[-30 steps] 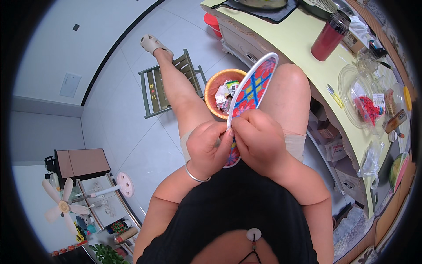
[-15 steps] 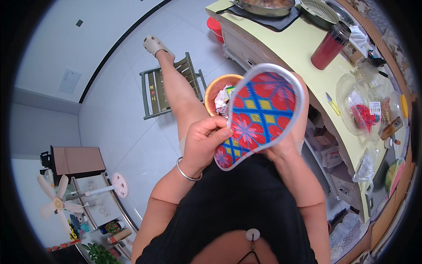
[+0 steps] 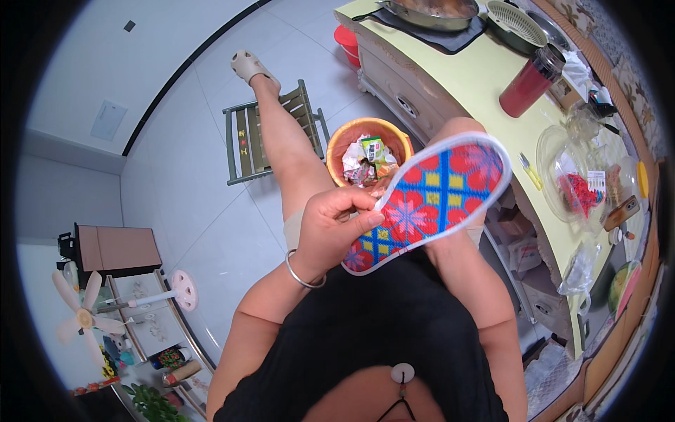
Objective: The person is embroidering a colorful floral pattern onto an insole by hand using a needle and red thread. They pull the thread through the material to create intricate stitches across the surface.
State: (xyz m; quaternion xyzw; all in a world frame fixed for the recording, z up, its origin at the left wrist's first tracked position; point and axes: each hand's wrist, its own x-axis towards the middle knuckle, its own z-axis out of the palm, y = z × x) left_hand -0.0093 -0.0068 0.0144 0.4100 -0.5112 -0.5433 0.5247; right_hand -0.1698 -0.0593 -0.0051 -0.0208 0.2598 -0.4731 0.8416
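An embroidered insole (image 3: 415, 204) with red flowers, blue bands, yellow squares and a white edge is held over my lap, its wide end up and to the right. The thumb and fingers of my left hand (image 3: 342, 224) pinch its left edge, closed on it near the narrow middle. Behind the insole is my right hand (image 3: 448, 247); only its wrist and heel show below the edge, so its fingers are hidden. Just beyond the insole stands a round orange waste bin (image 3: 337, 144) holding crumpled wrappers (image 3: 369, 160).
A folding slatted stool (image 3: 242, 144) is under my outstretched leg. Along the right runs a pale yellow table (image 3: 485, 91) with a red flask (image 3: 532, 81), yellow-handled snips (image 3: 531, 171), a clear plastic tray (image 3: 555, 186) holding red thread (image 3: 580, 193), and a phone (image 3: 621, 212).
The insole has tilted to the right and lower, its wide end swinging away from the bin, so more of the bin's contents shows. My left hand keeps its pinch.
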